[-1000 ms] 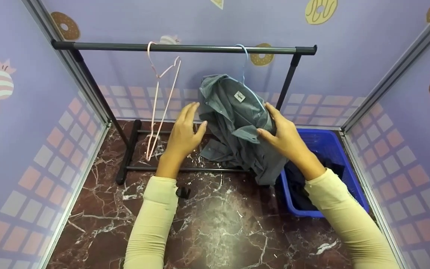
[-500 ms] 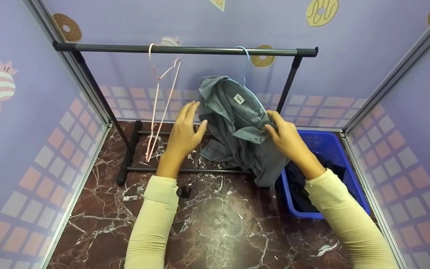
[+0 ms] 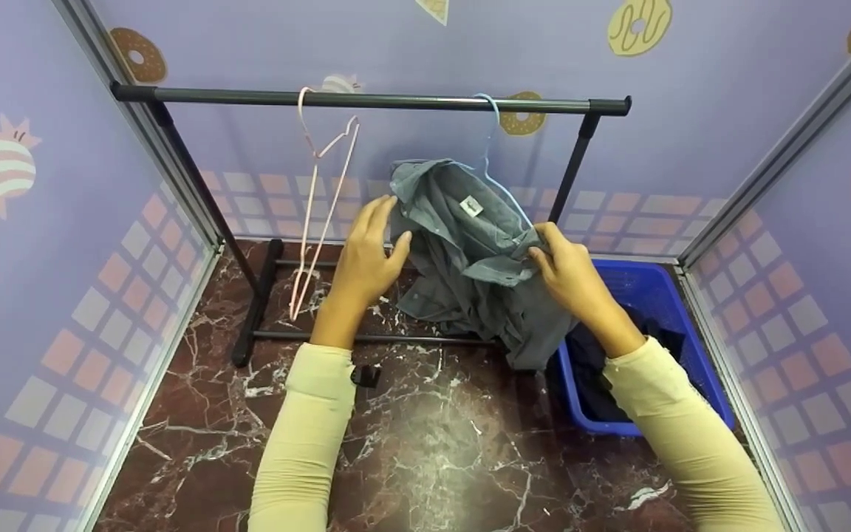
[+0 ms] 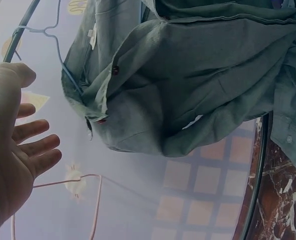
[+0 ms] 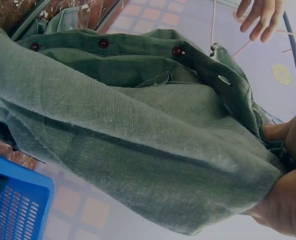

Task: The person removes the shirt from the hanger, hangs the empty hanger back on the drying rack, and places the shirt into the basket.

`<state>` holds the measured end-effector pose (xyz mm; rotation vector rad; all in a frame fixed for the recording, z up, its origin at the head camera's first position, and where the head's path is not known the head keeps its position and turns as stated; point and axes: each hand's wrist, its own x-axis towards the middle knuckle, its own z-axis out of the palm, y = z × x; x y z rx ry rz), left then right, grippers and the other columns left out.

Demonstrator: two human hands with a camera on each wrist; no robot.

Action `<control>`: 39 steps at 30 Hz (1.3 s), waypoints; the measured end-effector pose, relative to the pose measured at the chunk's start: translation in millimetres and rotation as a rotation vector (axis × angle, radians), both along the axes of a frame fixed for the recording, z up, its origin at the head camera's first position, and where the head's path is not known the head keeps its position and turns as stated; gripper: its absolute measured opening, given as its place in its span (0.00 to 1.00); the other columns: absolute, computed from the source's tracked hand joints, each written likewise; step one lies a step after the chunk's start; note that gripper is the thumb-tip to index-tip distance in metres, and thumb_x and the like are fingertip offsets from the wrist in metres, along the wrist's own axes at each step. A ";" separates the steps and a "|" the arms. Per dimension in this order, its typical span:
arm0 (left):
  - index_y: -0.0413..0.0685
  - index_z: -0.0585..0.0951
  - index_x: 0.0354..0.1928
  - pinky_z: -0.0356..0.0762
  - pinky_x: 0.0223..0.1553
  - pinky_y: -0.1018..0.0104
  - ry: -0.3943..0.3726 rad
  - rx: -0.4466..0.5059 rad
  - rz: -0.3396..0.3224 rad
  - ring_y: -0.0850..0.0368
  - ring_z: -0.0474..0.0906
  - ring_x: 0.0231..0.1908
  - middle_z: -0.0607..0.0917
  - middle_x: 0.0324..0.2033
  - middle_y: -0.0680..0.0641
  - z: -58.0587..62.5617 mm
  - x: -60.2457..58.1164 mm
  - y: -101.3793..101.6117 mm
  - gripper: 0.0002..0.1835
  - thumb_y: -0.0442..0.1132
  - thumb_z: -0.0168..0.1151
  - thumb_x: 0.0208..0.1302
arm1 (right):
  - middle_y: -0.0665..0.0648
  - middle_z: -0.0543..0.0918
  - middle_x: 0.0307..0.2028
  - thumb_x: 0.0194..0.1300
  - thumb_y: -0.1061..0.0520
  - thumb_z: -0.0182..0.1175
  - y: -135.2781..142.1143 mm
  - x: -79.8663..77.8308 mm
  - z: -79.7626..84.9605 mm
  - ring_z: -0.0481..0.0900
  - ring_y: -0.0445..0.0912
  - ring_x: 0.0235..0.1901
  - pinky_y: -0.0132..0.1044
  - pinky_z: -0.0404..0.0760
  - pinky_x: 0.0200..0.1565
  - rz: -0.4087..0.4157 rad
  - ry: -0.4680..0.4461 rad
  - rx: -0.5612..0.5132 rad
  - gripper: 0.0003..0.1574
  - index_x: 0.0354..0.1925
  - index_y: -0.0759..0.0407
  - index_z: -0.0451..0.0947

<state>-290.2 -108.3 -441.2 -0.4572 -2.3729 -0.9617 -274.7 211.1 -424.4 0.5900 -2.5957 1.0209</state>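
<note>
Shirt in grey-green button-front cloth (image 3: 455, 240) hangs right of centre on thin light-blue hanger (image 3: 490, 134), right hand (image 3: 573, 275) pinching its right side, presumably to steady it there, left hand (image 3: 365, 258) loosely spread just left, apart.

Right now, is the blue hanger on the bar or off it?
On: the top of the blue hanger loops over the dark bar, above the grey-green shirt that the right hand holds.
</note>
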 end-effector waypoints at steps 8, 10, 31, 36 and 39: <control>0.39 0.70 0.73 0.63 0.76 0.56 0.002 0.016 -0.003 0.43 0.70 0.71 0.73 0.70 0.37 13.9 -0.2 1.8 0.31 0.44 0.59 0.73 | 0.68 0.88 0.46 0.77 0.62 0.56 5.2 -2.2 3.9 0.87 0.59 0.45 0.56 0.84 0.47 -0.005 0.035 0.012 0.14 0.57 0.65 0.75; 0.39 0.70 0.73 0.62 0.77 0.57 0.012 0.015 -0.007 0.43 0.70 0.71 0.74 0.69 0.37 17.0 -1.1 2.8 0.31 0.44 0.59 0.73 | 0.68 0.88 0.46 0.77 0.62 0.56 6.0 -1.9 5.9 0.87 0.59 0.45 0.56 0.84 0.47 -0.006 0.041 0.012 0.14 0.57 0.65 0.75; 0.37 0.70 0.73 0.57 0.78 0.63 0.041 0.105 -0.138 0.45 0.68 0.73 0.74 0.70 0.36 47.7 -8.4 5.2 0.28 0.33 0.55 0.72 | 0.65 0.88 0.42 0.76 0.62 0.58 29.7 8.2 14.8 0.87 0.55 0.40 0.51 0.84 0.41 0.083 0.133 0.025 0.15 0.57 0.63 0.76; 0.37 0.71 0.72 0.58 0.78 0.59 0.041 0.078 -0.187 0.43 0.68 0.73 0.75 0.70 0.37 50.2 -5.0 1.5 0.27 0.30 0.53 0.73 | 0.62 0.89 0.40 0.74 0.64 0.59 42.3 12.1 9.3 0.86 0.49 0.37 0.44 0.82 0.37 0.154 0.155 0.048 0.15 0.57 0.62 0.77; 0.38 0.72 0.72 0.58 0.79 0.53 0.018 0.036 -0.221 0.39 0.67 0.73 0.75 0.70 0.36 50.5 -1.2 -1.3 0.25 0.30 0.54 0.74 | 0.60 0.89 0.39 0.73 0.66 0.60 47.4 14.7 6.1 0.86 0.45 0.37 0.35 0.82 0.37 0.208 0.161 0.051 0.15 0.56 0.62 0.78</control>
